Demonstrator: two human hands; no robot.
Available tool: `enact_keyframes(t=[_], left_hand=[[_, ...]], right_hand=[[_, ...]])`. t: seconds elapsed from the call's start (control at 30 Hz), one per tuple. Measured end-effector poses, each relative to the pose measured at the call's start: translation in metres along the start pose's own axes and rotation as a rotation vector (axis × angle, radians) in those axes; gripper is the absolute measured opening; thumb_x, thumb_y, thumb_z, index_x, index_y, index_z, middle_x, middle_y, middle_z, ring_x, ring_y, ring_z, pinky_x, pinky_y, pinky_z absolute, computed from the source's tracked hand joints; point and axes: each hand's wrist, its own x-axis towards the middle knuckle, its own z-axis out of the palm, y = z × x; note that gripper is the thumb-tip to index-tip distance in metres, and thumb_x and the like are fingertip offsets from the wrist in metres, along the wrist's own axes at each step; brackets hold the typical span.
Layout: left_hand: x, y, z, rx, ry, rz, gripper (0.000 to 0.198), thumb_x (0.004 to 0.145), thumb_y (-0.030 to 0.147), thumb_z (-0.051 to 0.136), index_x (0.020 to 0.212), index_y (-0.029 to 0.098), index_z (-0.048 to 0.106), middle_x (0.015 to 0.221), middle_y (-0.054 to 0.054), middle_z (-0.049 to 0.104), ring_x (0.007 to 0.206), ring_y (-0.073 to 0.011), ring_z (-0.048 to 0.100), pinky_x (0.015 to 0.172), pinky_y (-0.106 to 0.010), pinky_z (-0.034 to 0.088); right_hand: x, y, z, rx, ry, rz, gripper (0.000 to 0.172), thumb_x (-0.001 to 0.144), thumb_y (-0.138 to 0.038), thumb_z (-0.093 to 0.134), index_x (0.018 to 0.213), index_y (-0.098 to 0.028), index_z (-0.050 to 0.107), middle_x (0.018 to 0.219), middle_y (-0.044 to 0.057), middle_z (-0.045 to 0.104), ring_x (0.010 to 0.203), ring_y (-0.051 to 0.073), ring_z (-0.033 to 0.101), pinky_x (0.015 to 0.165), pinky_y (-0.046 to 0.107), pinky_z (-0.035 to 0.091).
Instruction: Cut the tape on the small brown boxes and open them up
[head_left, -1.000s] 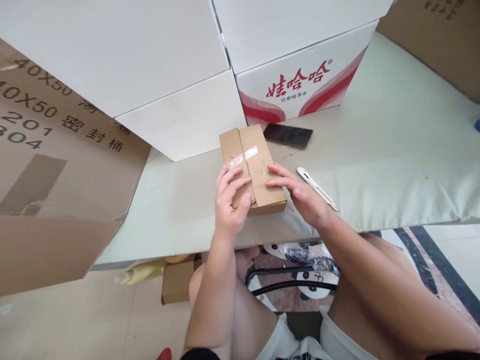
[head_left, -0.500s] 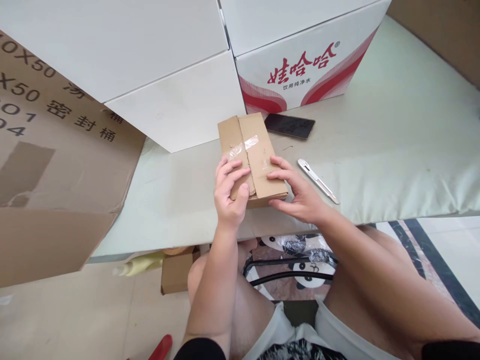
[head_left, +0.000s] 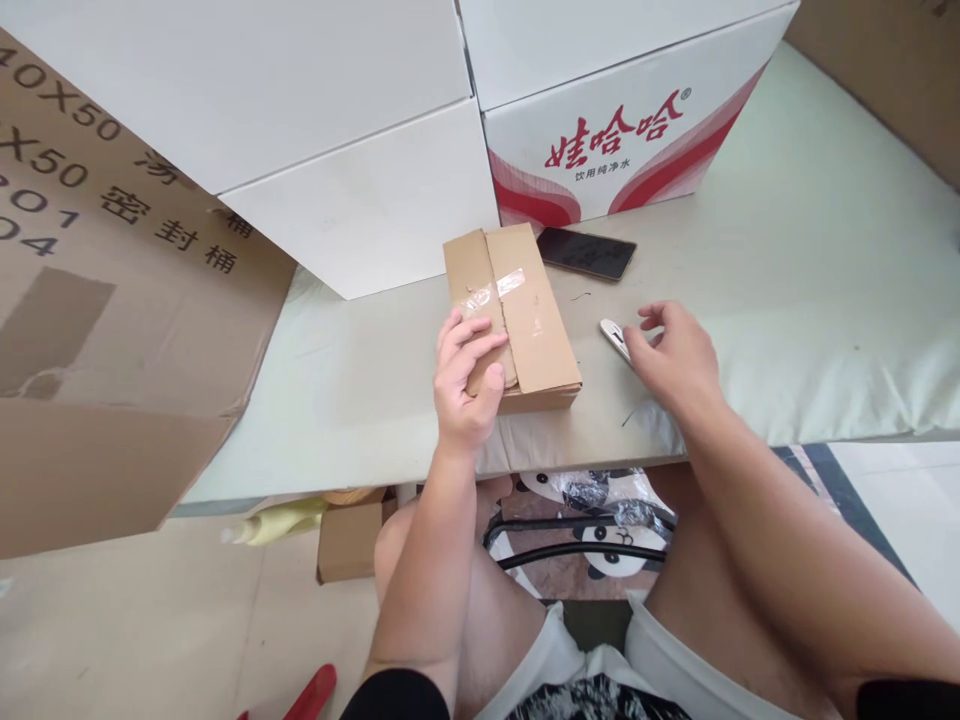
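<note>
I've got brt, soft light, faint shadows, glare on tape (head_left: pixel 511 282), wide-angle stretch nr edges.

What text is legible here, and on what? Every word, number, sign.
"娃哈哈®": white-and-red carton
"饮用纯净水": same carton, below
"40X50 汤 … 桶": large brown carton, part hidden
"X50 密封桶": same, start cut off
"01": same, start cut off
"04": same, start cut off
Unreadable: blurred marks on upper-right brown carton; small marks on small brown box.

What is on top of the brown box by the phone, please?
The left hand and tape are on the brown box. What lies under the hand is covered.
</note>
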Motion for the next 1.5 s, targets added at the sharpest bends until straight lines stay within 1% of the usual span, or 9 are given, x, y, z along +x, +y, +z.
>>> enact_keyframes(t=[0.13,0.27,0.43,0.57,0.73,0.93,1.07,1.27,1.5], left_hand=[[0.0,-0.003,0.0,0.007,0.005,0.017,0.035,0.101,0.051,0.054,0.111,0.025,0.074,0.125,-0.007,0.069,0.142,-0.031,0.052,0.122,-0.06,0.038],[0.001,0.0,-0.004,0.031,-0.029,0.029,0.035,0.101,0.051,0.054,0.113,0.025,0.073,0.126,-0.008,0.069,0.142,-0.0312,0.052,0.122,-0.06,0.039],[0.0,0.02,-0.003,0.119,-0.09,0.052,0.038,0.099,0.05,0.052,0.115,0.023,0.073,0.123,-0.009,0.07,0.136,-0.0327,0.054,0.117,-0.059,0.043],[-0.005,0.04,0.004,0.15,-0.125,0.123,0.045,0.098,0.052,0.046,0.115,0.022,0.075,0.121,-0.011,0.07,0.126,-0.0313,0.056,0.113,-0.055,0.046],[-0.008,0.054,0.011,0.098,-0.175,0.218,0.05,0.098,0.054,0.043,0.117,0.02,0.075,0.118,-0.011,0.073,0.119,-0.0286,0.058,0.108,-0.048,0.047],[-0.01,0.061,0.017,0.04,-0.186,0.196,0.051,0.099,0.056,0.043,0.115,0.02,0.075,0.115,-0.01,0.076,0.111,-0.0275,0.06,0.103,-0.046,0.046],[-0.008,0.057,0.019,0.018,-0.156,0.212,0.043,0.098,0.05,0.046,0.113,0.02,0.073,0.115,-0.01,0.075,0.108,-0.0267,0.062,0.099,-0.045,0.049],[-0.003,0.039,0.024,0.057,-0.059,0.229,0.043,0.099,0.048,0.046,0.125,0.02,0.065,0.133,-0.014,0.065,0.127,-0.03,0.059,0.115,-0.053,0.044],[-0.002,0.034,0.027,0.011,-0.152,0.162,0.043,0.104,0.048,0.042,0.129,0.019,0.062,0.134,-0.014,0.065,0.134,-0.027,0.058,0.124,-0.053,0.037]], right_hand=[[0.002,-0.001,-0.002,-0.392,-0.234,-0.045,0.053,0.083,-0.036,0.059,0.134,-0.021,0.06,0.119,0.013,0.073,0.106,0.035,0.067,0.08,0.043,0.049],[-0.004,-0.008,0.002,-0.384,-0.238,-0.069,0.044,0.082,-0.03,0.056,0.123,-0.023,0.068,0.111,0.01,0.075,0.1,0.032,0.067,0.072,0.038,0.043],[0.009,-0.017,0.004,0.315,0.001,-0.008,0.014,0.069,-0.033,0.06,0.078,-0.024,0.06,0.063,-0.004,0.054,0.058,0.015,0.05,0.058,0.03,0.039],[0.027,-0.028,-0.008,0.998,0.325,0.062,0.028,0.06,-0.031,0.061,0.071,-0.027,0.035,0.058,-0.011,0.035,0.043,0.009,0.033,0.043,0.024,0.028],[0.007,-0.056,-0.035,1.233,0.422,0.065,0.018,0.076,-0.034,0.058,0.073,-0.027,0.042,0.055,-0.009,0.037,0.048,0.012,0.054,0.049,0.026,0.047],[-0.051,-0.083,-0.052,0.896,0.107,-0.356,0.034,0.095,-0.057,0.06,0.1,-0.024,0.069,0.08,0.002,0.073,0.071,0.019,0.075,0.054,0.029,0.057],[-0.057,-0.082,-0.057,0.456,-0.128,-0.379,0.018,0.092,-0.04,0.067,0.102,-0.025,0.069,0.084,0.001,0.076,0.068,0.016,0.071,0.059,0.028,0.056],[-0.051,-0.087,-0.062,0.251,-0.073,-0.356,0.012,0.082,-0.03,0.068,0.079,-0.025,0.057,0.058,-0.004,0.06,0.047,0.012,0.052,0.044,0.026,0.038],[-0.05,-0.079,-0.057,0.222,-0.108,-0.314,0.022,0.085,-0.031,0.065,0.105,-0.025,0.071,0.07,-0.001,0.073,0.058,0.017,0.067,0.054,0.029,0.05]])
